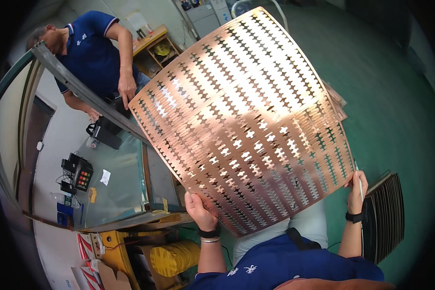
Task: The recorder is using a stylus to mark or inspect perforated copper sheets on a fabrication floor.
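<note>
A large copper-coloured perforated metal sheet, cut with rows of small cross-like openings, is held up and tilted in front of me. My left hand grips its near left edge, thumb on the face. At the near right corner, my right hand pinches the edge. A thin white pen-like stick is also in the right hand. Light glares off the sheet's upper part, and its underside is hidden. Behind the right edge, a stack of similar sheets shows in part.
A glass-topped table with a metal frame stands left, carrying a black keypad device. Across it, a co-worker's hand is close to the sheet's far left corner. A yellow roll lies below; a dark slatted rack stands right.
</note>
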`<action>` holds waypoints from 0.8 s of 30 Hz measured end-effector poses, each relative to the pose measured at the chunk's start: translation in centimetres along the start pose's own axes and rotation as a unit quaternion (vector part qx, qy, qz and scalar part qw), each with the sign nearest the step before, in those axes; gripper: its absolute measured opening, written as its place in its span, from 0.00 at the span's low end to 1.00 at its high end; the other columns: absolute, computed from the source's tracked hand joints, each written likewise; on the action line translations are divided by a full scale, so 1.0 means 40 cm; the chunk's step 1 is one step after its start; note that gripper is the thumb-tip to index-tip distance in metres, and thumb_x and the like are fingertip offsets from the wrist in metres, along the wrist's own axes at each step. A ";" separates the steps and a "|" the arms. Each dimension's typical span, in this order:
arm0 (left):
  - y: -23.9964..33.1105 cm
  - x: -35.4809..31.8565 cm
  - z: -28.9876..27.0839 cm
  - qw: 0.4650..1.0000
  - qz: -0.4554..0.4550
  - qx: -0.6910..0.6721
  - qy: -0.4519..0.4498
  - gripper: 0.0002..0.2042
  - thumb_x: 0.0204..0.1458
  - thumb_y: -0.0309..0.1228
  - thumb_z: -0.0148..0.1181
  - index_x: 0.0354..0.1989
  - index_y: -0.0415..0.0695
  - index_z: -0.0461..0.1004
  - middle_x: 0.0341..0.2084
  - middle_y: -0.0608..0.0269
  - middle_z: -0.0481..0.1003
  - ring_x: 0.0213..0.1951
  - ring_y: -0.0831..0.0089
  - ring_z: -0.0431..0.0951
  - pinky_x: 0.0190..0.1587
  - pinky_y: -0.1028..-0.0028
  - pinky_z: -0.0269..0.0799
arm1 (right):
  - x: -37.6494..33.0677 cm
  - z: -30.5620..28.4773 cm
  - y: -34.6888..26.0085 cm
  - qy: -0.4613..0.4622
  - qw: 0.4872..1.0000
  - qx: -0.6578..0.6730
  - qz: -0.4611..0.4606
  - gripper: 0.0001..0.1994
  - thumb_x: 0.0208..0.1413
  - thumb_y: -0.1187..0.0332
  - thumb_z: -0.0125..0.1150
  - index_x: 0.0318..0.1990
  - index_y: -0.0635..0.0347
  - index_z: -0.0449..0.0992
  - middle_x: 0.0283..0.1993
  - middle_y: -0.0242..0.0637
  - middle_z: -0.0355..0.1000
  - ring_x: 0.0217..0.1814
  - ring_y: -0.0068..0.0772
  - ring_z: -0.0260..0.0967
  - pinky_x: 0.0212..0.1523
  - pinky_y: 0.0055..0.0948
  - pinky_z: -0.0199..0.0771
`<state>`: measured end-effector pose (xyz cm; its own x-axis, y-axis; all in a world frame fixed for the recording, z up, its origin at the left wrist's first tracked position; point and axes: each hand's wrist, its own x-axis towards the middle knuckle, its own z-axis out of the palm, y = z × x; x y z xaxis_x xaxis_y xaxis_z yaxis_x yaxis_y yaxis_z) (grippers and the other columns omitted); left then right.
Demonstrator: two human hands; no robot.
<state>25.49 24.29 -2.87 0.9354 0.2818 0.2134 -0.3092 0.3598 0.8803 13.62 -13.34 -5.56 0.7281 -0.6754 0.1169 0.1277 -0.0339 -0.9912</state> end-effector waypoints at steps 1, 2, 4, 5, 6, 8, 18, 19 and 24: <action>-0.006 0.001 -0.010 1.000 0.005 0.000 0.003 0.10 0.61 0.31 0.40 0.42 0.39 0.66 0.30 0.67 0.71 0.29 0.82 0.69 0.33 0.83 0.65 | 0.000 0.001 0.001 0.003 1.000 -0.006 0.005 0.14 0.61 0.59 0.45 0.28 0.59 0.66 0.22 0.28 0.63 0.22 0.16 0.59 0.25 0.15 0.58; -0.009 0.001 -0.017 1.000 0.002 -0.008 -0.012 0.10 0.61 0.31 0.40 0.41 0.40 0.66 0.29 0.68 0.70 0.27 0.83 0.68 0.31 0.83 0.64 | -0.001 0.001 0.003 0.006 1.000 -0.014 0.011 0.14 0.62 0.59 0.44 0.28 0.58 0.66 0.22 0.27 0.63 0.23 0.16 0.58 0.26 0.15 0.59; -0.012 0.000 -0.014 1.000 0.002 -0.015 -0.023 0.09 0.61 0.31 0.41 0.40 0.40 0.66 0.28 0.68 0.70 0.26 0.84 0.67 0.29 0.84 0.63 | -0.001 0.000 0.012 0.004 1.000 -0.019 0.012 0.15 0.62 0.59 0.44 0.28 0.58 0.66 0.22 0.27 0.62 0.23 0.16 0.58 0.26 0.15 0.58; -0.004 0.000 0.001 1.000 -0.001 -0.009 -0.009 0.09 0.61 0.31 0.41 0.39 0.40 0.66 0.26 0.69 0.70 0.25 0.85 0.66 0.28 0.85 0.62 | 0.000 0.001 0.017 0.008 1.000 -0.013 0.014 0.15 0.62 0.59 0.44 0.28 0.59 0.66 0.22 0.28 0.63 0.23 0.16 0.59 0.25 0.15 0.59; 0.003 0.001 0.006 1.000 -0.003 -0.003 0.005 0.08 0.61 0.31 0.42 0.39 0.41 0.66 0.25 0.70 0.69 0.23 0.86 0.65 0.27 0.85 0.60 | 0.001 0.002 0.022 0.011 1.000 -0.008 0.015 0.14 0.61 0.59 0.45 0.29 0.59 0.67 0.22 0.28 0.64 0.22 0.16 0.59 0.24 0.15 0.59; 0.003 0.000 -0.002 1.000 -0.008 -0.014 -0.002 0.08 0.60 0.31 0.42 0.38 0.41 0.66 0.24 0.71 0.69 0.23 0.86 0.65 0.26 0.86 0.60 | 0.002 0.005 0.029 0.011 1.000 -0.003 0.017 0.14 0.61 0.59 0.45 0.29 0.59 0.67 0.23 0.28 0.64 0.23 0.16 0.59 0.24 0.15 0.59; -0.002 -0.003 0.026 1.000 -0.011 0.012 0.013 0.08 0.60 0.30 0.42 0.39 0.40 0.66 0.25 0.71 0.69 0.22 0.87 0.64 0.25 0.87 0.59 | -0.001 -0.004 0.068 0.029 0.999 0.012 0.034 0.14 0.61 0.58 0.46 0.28 0.55 0.66 0.22 0.24 0.62 0.22 0.13 0.58 0.23 0.14 0.58; -0.008 -0.007 -0.002 0.999 -0.028 -0.007 -0.024 0.08 0.60 0.30 0.42 0.41 0.39 0.66 0.27 0.70 0.70 0.23 0.87 0.65 0.25 0.87 0.60 | 0.001 -0.005 0.071 0.030 0.999 0.011 0.044 0.14 0.61 0.57 0.46 0.27 0.55 0.66 0.22 0.24 0.61 0.23 0.13 0.58 0.24 0.14 0.58; -0.012 -0.014 0.009 0.999 -0.025 -0.013 -0.020 0.09 0.60 0.29 0.43 0.44 0.38 0.64 0.30 0.69 0.70 0.27 0.86 0.67 0.28 0.86 0.63 | -0.002 -0.003 0.078 0.041 0.998 0.012 0.056 0.15 0.61 0.56 0.46 0.26 0.54 0.65 0.22 0.24 0.60 0.23 0.12 0.57 0.25 0.15 0.58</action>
<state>25.18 23.64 -3.23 0.9560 0.2270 0.1861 -0.2650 0.3952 0.8795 13.88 -13.48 -8.65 0.6813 -0.7320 -0.0011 0.0655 0.0625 -0.9959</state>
